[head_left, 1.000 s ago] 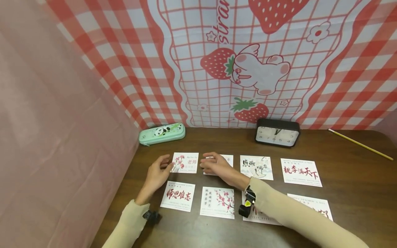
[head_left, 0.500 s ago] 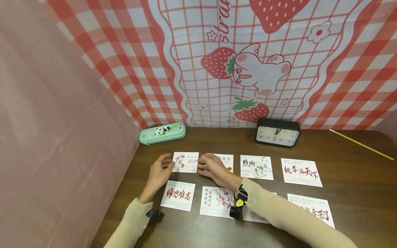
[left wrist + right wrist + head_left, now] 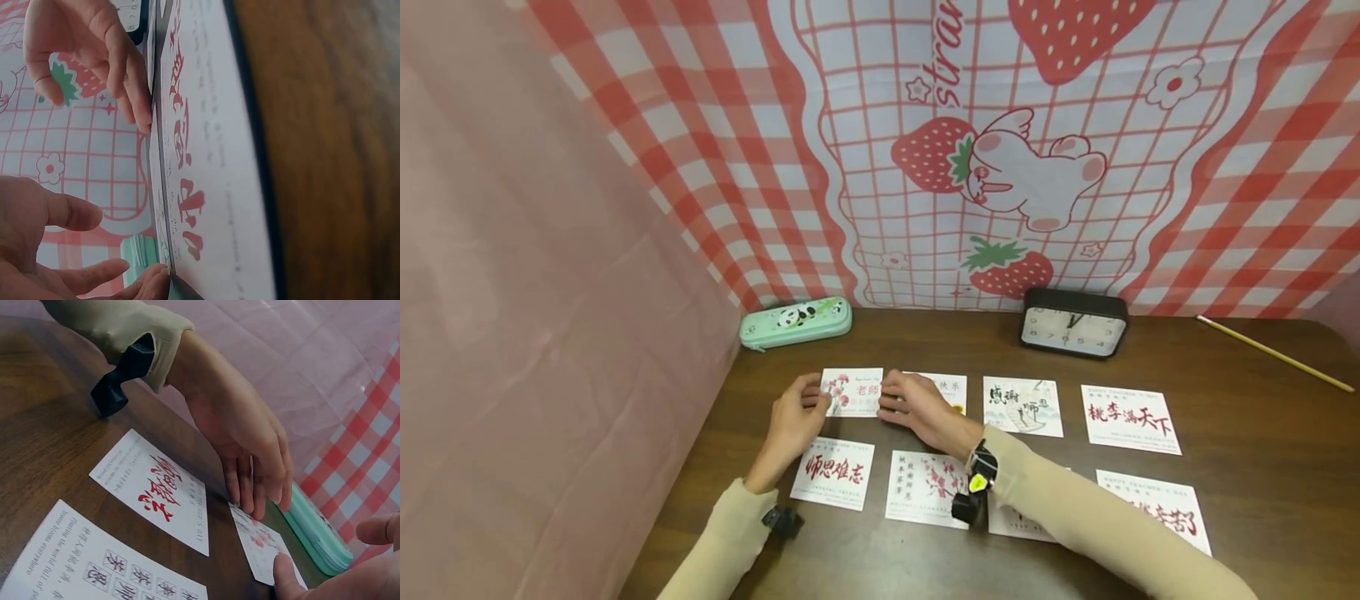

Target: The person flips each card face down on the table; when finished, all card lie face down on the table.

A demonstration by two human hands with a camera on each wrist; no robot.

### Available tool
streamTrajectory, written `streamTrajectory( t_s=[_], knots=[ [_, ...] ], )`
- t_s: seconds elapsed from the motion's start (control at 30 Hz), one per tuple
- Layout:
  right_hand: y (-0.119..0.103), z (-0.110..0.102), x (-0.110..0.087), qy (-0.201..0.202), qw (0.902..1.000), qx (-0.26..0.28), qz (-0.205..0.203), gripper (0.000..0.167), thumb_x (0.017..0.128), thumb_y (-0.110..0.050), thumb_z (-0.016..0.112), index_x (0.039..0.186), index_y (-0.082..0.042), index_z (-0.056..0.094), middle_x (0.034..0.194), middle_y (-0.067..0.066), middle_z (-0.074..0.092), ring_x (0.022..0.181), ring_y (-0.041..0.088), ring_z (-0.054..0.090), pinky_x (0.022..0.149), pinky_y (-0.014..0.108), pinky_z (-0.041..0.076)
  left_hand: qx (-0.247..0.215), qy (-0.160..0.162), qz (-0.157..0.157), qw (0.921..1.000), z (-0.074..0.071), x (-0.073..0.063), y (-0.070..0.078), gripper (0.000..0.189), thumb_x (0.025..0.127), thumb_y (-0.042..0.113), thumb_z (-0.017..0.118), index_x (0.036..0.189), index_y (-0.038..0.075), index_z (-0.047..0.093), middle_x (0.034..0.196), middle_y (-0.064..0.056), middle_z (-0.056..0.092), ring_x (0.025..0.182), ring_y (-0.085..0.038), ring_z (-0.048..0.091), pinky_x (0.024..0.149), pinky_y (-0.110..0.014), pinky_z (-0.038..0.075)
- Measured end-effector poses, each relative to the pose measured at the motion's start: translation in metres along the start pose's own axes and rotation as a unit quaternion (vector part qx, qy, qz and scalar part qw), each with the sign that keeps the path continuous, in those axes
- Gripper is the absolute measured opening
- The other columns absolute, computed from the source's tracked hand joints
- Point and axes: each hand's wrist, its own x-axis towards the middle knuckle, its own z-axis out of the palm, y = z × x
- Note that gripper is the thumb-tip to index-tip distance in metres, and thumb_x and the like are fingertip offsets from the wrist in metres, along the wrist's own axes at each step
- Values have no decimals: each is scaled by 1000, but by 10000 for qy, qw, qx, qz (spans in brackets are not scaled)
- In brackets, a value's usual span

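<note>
closed green pencil case (image 3: 796, 323) at far left, contents hidden, left hand (image 3: 797, 417) and right hand (image 3: 917, 408) touching opposite edges of the far row's leftmost card (image 3: 853, 392), fingers loosely extended, table (image 3: 925, 337) beneath

Clock (image 3: 1066, 330) on table (image 3: 880, 571); cloth (image 3: 917, 217) behind it, pencil case (image 3: 796, 323) to its left, pencil (image 3: 1274, 353) to its right. Before clock, two rows of four cards (image 3: 1021, 408). Front-left of clock, left hand (image 3: 794, 418) and right hand (image 3: 921, 410) flank leftmost card (image 3: 854, 388) of row nearer clock.
</note>
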Motion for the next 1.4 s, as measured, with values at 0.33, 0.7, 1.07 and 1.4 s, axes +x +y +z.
streamTrajectory(
  t_s=[0.33,0.7,1.07,1.4],
  knots=[
    [-4,2,2,18,9986,-521,-65,46,99,-15,52,138,9,48,138,27,56,122,32,63,102,38,58,703,-446,315,9960,0,-5,7,46,99,25,69,139,2,63,122,-25,69,115,-40,66,99,-56,53],
    [-1,10,5,-229,9981,-498,-264,51,98,-2,51,149,6,47,109,11,69,96,16,70,82,25,61,576,-803,390,9943,-1,-12,25,48,104,30,63,143,4,60,121,-21,70,112,-35,68,97,-53,54],
    [5,19,4,-485,9971,-479,-324,48,104,-11,61,147,7,49,107,8,72,94,14,72,85,26,63,-214,-875,562,9944,-1,-15,39,43,109,36,54,142,10,64,132,-18,71,116,-35,71,100,-52,57],
    [5,22,4,33,9922,-1171,-426,48,97,-29,74,137,-4,63,127,14,71,102,21,69,78,29,63,-1610,-631,649,9828,-5,-11,40,35,109,19,56,138,2,67,134,-24,69,111,-39,73,81,-34,65]
  ],
)
